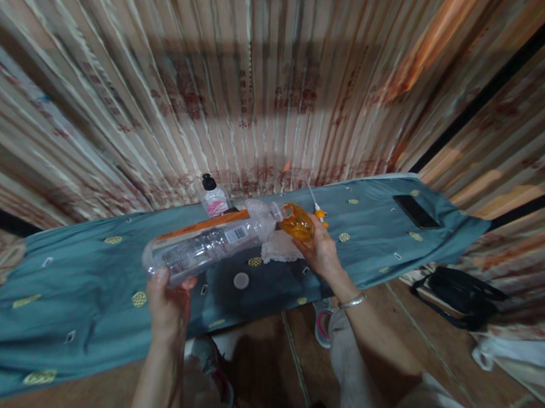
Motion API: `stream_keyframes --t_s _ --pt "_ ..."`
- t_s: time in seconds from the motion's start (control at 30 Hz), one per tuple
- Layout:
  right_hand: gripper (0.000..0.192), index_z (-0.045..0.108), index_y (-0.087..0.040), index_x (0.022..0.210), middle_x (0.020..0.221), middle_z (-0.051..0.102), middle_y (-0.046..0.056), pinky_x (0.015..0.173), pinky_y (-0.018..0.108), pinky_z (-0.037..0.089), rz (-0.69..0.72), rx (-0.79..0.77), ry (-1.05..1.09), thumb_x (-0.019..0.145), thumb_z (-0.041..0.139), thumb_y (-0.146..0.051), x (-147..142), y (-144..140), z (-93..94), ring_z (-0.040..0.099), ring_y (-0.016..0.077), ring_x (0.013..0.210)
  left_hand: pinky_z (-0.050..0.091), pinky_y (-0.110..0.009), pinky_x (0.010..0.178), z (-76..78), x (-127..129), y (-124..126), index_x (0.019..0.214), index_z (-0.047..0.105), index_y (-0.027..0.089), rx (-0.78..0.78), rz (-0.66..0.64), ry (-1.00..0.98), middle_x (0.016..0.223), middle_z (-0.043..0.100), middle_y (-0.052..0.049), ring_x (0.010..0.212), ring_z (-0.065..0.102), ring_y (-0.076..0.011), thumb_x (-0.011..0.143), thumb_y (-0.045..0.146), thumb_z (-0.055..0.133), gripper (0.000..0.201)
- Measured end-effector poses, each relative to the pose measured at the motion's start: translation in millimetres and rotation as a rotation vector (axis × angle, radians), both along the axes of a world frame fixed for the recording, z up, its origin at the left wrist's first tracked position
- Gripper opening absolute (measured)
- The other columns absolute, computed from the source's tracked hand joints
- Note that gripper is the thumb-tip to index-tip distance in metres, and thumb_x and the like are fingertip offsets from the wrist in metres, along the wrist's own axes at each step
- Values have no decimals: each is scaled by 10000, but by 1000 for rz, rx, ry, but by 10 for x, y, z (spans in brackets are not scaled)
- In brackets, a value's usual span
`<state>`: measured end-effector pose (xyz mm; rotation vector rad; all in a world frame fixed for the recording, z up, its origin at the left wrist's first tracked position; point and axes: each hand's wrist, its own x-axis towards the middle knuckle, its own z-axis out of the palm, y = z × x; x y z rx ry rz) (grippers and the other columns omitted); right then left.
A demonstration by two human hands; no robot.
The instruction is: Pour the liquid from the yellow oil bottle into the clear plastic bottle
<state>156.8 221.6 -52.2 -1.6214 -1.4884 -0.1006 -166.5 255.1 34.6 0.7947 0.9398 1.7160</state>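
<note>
Head view: over the cloth [96,292], our left hand [170,299] curls round the clear bottle [205,246] near its base, our right hand [320,251] round the amber container [299,223] at the bottle's mouth. The bottle seems light, slick, dentable; we'd grip gently.

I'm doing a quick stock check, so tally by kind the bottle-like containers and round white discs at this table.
Bottle-like containers: 3 (clear bottle, amber container, black-topped bottle)
Round white discs: 1 (white disc)
Total: 4
</note>
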Motion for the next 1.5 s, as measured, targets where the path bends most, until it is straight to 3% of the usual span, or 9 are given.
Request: stream_keyframes --t_s 0.37,0.67,1.07,1.23,1.5 --pt "768 463 -176 1581 1504 688 206 1159 579 595 5 11 10 893 776 -316 21 5 -40 686 361 1390 404 -160 433 -5 -19 10 941 814 206 -28 20 -20 978 778 -43 614 541 -98 545 546 894 529" --pt "776 472 -205 1586 1507 688 186 1149 579 604 13 26 10 894 796 -338 29 -2 -33 692 362 1379 377 -165 428 -13 -33 27 1097 804 216 37 -18 3 960 767 -33 589 524 -89 533 615 926 701" --pt "787 451 -203 1587 1496 696 187 1144 562 603 -1 3 -12 890 791 -340 21 -16 -8 702 357 1363 363 -173 426 -20 -13 26 1133 816 208 35 7 -19 1075 789 -67 616 546 -98 552 561 911 687" --pt "780 454 -187 1582 1486 700 198 1140 558 606 -4 -6 -25 893 788 -336 14 -26 11 709 359 1354 362 -182 436 -49 -36 31 1067 818 182 32 -8 -1 991 773 -71 621 552 -109 564 584 911 651" --pt "771 459 -167 1580 1498 693 208 1141 571 607 -12 22 -41 903 779 -351 25 -14 -36 703 364 1366 367 -218 481 -83 -48 26 1207 784 194 56 -16 27 953 752 -56 615 537 -122 620 601 889 722"
